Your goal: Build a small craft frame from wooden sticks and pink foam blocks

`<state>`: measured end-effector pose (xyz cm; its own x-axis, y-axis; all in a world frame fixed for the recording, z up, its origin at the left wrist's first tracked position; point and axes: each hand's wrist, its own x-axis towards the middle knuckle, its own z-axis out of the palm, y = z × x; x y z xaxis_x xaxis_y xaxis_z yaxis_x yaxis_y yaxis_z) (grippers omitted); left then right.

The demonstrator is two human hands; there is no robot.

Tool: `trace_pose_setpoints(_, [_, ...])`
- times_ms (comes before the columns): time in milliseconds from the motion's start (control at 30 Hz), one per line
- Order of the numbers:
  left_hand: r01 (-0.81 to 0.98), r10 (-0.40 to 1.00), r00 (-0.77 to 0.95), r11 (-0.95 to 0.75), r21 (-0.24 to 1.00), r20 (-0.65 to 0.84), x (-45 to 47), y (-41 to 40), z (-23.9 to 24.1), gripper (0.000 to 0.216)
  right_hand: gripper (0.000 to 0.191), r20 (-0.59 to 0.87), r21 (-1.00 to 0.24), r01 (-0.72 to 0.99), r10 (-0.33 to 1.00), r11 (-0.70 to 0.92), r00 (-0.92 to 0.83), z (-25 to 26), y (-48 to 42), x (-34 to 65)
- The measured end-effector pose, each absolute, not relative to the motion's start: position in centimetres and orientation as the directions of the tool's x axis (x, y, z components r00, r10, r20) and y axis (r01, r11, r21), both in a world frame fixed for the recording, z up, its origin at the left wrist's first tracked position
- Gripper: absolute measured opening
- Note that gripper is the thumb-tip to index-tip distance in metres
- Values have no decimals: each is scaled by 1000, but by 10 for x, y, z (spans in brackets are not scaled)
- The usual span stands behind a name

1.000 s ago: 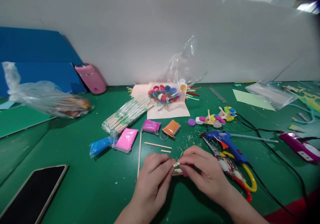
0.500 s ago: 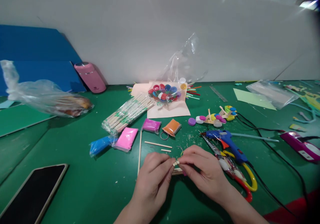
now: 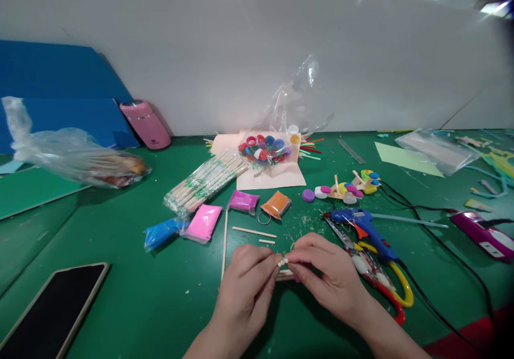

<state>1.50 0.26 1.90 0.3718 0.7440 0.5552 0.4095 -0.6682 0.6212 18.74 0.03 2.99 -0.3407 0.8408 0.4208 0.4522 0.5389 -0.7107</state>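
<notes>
My left hand (image 3: 244, 287) and my right hand (image 3: 327, 276) meet low in the middle of the green table (image 3: 140, 295). Both pinch a small bundle of short wooden sticks (image 3: 283, 262), whose cut ends show between the fingertips. Part of the bundle lies under my right fingers. Loose wooden sticks (image 3: 254, 233) and one long stick (image 3: 224, 247) lie just beyond my left hand. A blue glue gun (image 3: 365, 228) and scissors with red and yellow handles (image 3: 381, 284) lie right beside my right hand.
A phone (image 3: 52, 313) lies at the near left. Coloured clay packets (image 3: 203, 222), a wrapped bundle of chopsticks (image 3: 204, 182), a bag of bottle caps (image 3: 265, 150), a pink bottle (image 3: 146, 126) and a plastic bag (image 3: 76, 158) lie further back. Black cords (image 3: 437, 241) cross the right side.
</notes>
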Motion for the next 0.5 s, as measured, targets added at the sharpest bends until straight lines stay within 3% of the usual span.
trace_pose_setpoints(500, [397, 744, 358, -668, 630, 564, 15, 3, 18, 24, 15, 410, -720, 448, 846, 529, -340, 30, 0, 187])
